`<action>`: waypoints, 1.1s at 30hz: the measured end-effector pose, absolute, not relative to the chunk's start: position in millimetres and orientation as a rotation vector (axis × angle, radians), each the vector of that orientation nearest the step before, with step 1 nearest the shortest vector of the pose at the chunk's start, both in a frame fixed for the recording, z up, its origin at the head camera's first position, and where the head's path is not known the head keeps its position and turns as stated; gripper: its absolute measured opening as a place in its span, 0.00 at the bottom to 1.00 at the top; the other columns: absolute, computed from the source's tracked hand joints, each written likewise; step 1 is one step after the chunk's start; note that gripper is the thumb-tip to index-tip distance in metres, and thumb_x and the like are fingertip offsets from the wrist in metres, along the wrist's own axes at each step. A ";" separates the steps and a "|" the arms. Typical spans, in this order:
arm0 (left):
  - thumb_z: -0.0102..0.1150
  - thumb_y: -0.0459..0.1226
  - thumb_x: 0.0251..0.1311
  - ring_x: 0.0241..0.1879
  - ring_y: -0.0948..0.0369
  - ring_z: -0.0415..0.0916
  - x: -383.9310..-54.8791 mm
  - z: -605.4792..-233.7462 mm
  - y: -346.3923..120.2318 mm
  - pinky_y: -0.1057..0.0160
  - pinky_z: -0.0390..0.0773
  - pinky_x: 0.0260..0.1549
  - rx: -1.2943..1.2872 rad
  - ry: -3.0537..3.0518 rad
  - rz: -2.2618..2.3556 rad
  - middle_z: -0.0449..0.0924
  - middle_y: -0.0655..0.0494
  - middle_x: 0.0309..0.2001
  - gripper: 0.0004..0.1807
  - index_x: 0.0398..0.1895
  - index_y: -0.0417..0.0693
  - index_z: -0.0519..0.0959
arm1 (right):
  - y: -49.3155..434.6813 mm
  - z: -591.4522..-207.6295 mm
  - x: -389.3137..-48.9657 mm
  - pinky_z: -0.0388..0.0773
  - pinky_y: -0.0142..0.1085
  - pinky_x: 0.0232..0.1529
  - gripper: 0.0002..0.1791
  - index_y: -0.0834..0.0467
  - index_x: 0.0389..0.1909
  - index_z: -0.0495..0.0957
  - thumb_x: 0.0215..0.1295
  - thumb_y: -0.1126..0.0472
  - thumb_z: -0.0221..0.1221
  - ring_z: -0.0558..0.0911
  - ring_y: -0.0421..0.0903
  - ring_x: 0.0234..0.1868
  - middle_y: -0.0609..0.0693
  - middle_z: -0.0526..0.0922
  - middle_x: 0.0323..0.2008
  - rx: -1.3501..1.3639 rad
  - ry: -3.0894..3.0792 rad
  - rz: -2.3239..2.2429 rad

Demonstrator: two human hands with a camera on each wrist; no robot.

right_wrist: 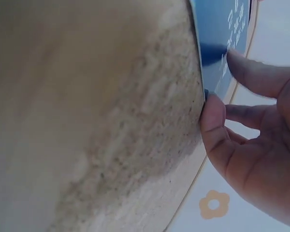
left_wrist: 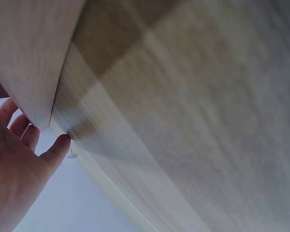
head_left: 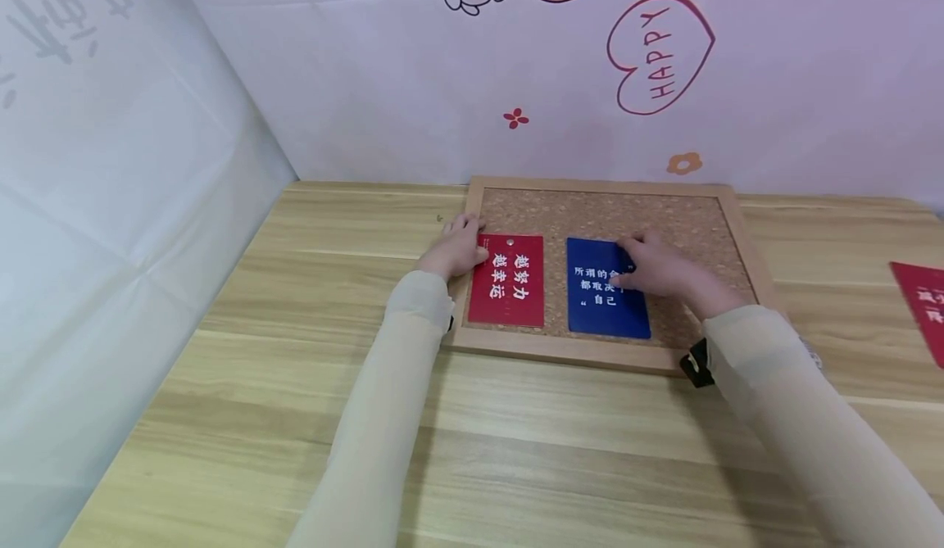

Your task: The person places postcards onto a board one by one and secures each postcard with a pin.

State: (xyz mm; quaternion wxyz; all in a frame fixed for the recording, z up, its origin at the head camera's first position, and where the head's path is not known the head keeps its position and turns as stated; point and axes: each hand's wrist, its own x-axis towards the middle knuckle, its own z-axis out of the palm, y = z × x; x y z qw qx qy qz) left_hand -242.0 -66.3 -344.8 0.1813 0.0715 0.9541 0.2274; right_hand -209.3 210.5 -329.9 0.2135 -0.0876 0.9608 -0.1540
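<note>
Lying on the corkboard (head_left: 634, 210), right of a red card (head_left: 507, 294), one blue card (head_left: 597, 306) was touched by the unclenched right hand (head_left: 659, 266); the board's left edge (head_left: 459, 310), by the relaxed left hand (head_left: 453, 248).

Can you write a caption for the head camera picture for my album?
Left hand on the corkboard frame by a red card, right hand touching a blue card.
</note>
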 end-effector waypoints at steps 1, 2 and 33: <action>0.44 0.38 0.70 0.75 0.52 0.42 -242.8 -345.3 -66.0 0.54 0.51 0.74 0.197 2.692 0.643 0.43 0.49 0.76 0.31 0.74 0.47 0.51 | 210.4 -329.6 -209.6 0.54 0.67 0.65 0.40 0.72 0.71 0.48 0.68 0.57 0.55 0.52 0.75 0.67 0.76 0.45 0.68 -0.245 2.658 -0.423; 0.45 0.38 0.69 0.74 0.52 0.43 -247.2 -351.5 -67.1 0.54 0.52 0.73 0.206 2.703 0.638 0.44 0.49 0.75 0.32 0.74 0.47 0.51 | 210.3 -329.2 -209.7 0.54 0.67 0.65 0.40 0.72 0.71 0.47 0.68 0.57 0.55 0.52 0.76 0.67 0.76 0.45 0.68 -0.247 2.649 -0.424; 0.45 0.39 0.70 0.75 0.52 0.41 -241.2 -346.3 -67.7 0.53 0.51 0.74 0.213 2.705 0.655 0.43 0.49 0.76 0.32 0.74 0.47 0.51 | 214.8 -332.1 -219.0 0.58 0.66 0.64 0.44 0.71 0.68 0.51 0.60 0.56 0.64 0.57 0.74 0.64 0.77 0.48 0.65 -0.158 2.630 -0.567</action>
